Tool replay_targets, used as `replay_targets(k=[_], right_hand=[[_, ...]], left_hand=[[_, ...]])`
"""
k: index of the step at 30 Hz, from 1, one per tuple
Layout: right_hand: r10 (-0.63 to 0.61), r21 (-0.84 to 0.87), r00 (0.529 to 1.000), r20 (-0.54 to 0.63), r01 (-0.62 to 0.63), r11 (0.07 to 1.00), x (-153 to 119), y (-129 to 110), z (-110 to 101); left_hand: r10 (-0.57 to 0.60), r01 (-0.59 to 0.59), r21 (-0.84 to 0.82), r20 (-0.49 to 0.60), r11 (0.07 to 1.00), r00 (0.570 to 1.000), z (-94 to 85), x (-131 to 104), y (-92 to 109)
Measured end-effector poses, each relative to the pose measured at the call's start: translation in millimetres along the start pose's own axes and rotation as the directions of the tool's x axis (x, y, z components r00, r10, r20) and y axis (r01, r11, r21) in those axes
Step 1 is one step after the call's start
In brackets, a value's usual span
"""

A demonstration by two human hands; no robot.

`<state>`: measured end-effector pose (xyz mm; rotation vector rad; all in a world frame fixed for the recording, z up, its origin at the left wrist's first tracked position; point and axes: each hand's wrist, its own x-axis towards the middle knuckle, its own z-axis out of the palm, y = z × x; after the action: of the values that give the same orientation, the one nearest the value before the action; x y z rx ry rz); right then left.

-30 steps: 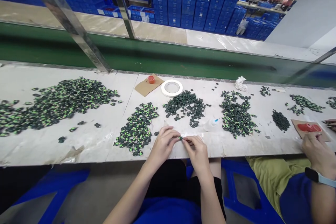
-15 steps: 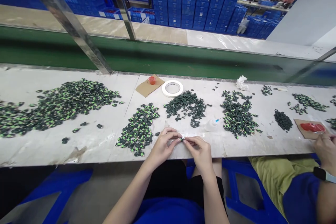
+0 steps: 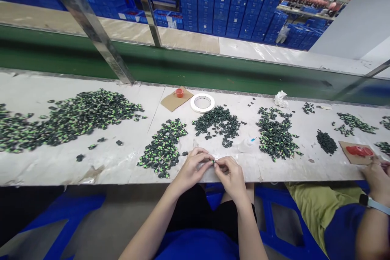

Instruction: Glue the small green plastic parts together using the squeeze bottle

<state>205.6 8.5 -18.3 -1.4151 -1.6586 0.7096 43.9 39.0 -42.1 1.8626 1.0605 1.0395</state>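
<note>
Above the table's front edge, my left hand (image 3: 195, 166) and my right hand (image 3: 230, 174) meet at the fingertips. Both pinch one small dark part (image 3: 214, 161) between them; my fingers cover most of it. Left of my left hand lies a pile of small black-and-green parts (image 3: 161, 146). Beyond my hands is a heap of plain dark pieces (image 3: 216, 122). A small clear bottle with a blue tip (image 3: 246, 144) lies just past my right hand, and another black-and-green pile (image 3: 277, 134) is farther right.
A white tape roll (image 3: 202, 102) and a red cup (image 3: 179, 93) on cardboard (image 3: 170, 103) sit at the back. A large black-and-green heap (image 3: 88, 118) spreads leftward. At far right, a co-worker's hand (image 3: 378, 174) is near red containers (image 3: 359, 151). Metal posts (image 3: 112, 57) stand behind.
My fingertips have drawn closer around the small part, which shows less now. The whole view has shifted slightly. The co-worker's hand at far right has moved a little.
</note>
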Motion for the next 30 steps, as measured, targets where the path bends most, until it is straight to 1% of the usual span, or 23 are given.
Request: replay_targets(k=[3, 6, 11, 14, 17, 19, 21, 22, 23, 25, 26, 28, 29, 30], right_hand=[[-0.037, -0.036, 0.999, -0.001, 0.037, 0.999, -0.5, 2.5, 1.6], [-0.090, -0.067, 0.995, 0.030, 0.092, 0.994, -0.3, 6.0, 0.7], [-0.161, -0.090, 0.985, 0.055, 0.166, 0.982, 0.6, 7.5, -2.3], [-0.160, -0.069, 0.985, 0.064, 0.165, 0.984, -1.3, 6.2, -4.7], [-0.131, -0.056, 0.989, 0.062, 0.135, 0.989, -6.4, 10.0, -12.7], [-0.093, -0.105, 0.996, 0.003, 0.093, 0.990, -10.2, 18.4, -24.2], [-0.042, -0.199, 0.990, -0.134, 0.015, 0.980, -12.4, 30.8, -40.4], [-0.023, -0.250, 0.977, -0.214, -0.032, 0.968, -12.4, 37.6, -49.4], [-0.019, -0.303, 0.947, -0.321, -0.084, 0.949, -11.4, 44.1, -58.1], [-0.040, -0.392, 0.885, -0.464, -0.164, 0.905, -7.1, 54.3, -72.2], [-0.045, -0.416, 0.851, -0.523, -0.209, 0.885, -4.1, 57.4, -76.5], [-0.036, -0.423, 0.799, -0.601, -0.279, 0.862, 2.2, 59.0, -78.6], [-0.024, -0.409, 0.782, -0.622, -0.298, 0.862, 5.0, 57.9, -76.5], [-0.012, -0.390, 0.778, -0.628, -0.301, 0.870, 7.4, 55.9, -72.8]], left_hand=[[-0.008, 0.008, 0.062, -0.003, 0.998, 1.000, 1.1, -1.0, 1.1], [-0.022, 0.022, 0.107, -0.001, 0.994, 1.000, 1.7, -1.7, 1.7], [-0.066, 0.066, 0.071, -0.003, 0.995, 0.998, 2.3, -4.1, 1.2], [-0.077, 0.077, 0.052, -0.005, 0.996, 0.997, 4.4, -4.9, 3.1], [-0.014, 0.014, 0.119, -0.002, 0.993, 1.000, 4.8, -3.5, 6.7], [0.052, -0.054, 0.213, 0.012, 0.976, 0.999, 1.0, -3.0, 8.0], [0.094, -0.082, 0.333, -0.021, 0.940, 0.995, -7.3, -4.3, 6.8], [0.106, -0.074, 0.392, -0.061, 0.917, 0.992, -12.8, -5.9, 4.9], [0.113, -0.054, 0.448, -0.108, 0.892, 0.988, -18.9, -7.8, 2.3], [0.121, -0.012, 0.538, -0.168, 0.843, 0.978, -31.5, -12.0, -4.2], [0.122, -0.001, 0.570, -0.173, 0.822, 0.977, -37.2, -13.6, -7.6], [0.119, 0.004, 0.603, -0.165, 0.798, 0.979, -45.9, -15.2, -13.3], [0.119, 0.000, 0.606, -0.156, 0.795, 0.981, -48.6, -14.9, -15.1], [0.118, -0.006, 0.602, -0.147, 0.799, 0.982, -50.0, -14.0, -16.0]])
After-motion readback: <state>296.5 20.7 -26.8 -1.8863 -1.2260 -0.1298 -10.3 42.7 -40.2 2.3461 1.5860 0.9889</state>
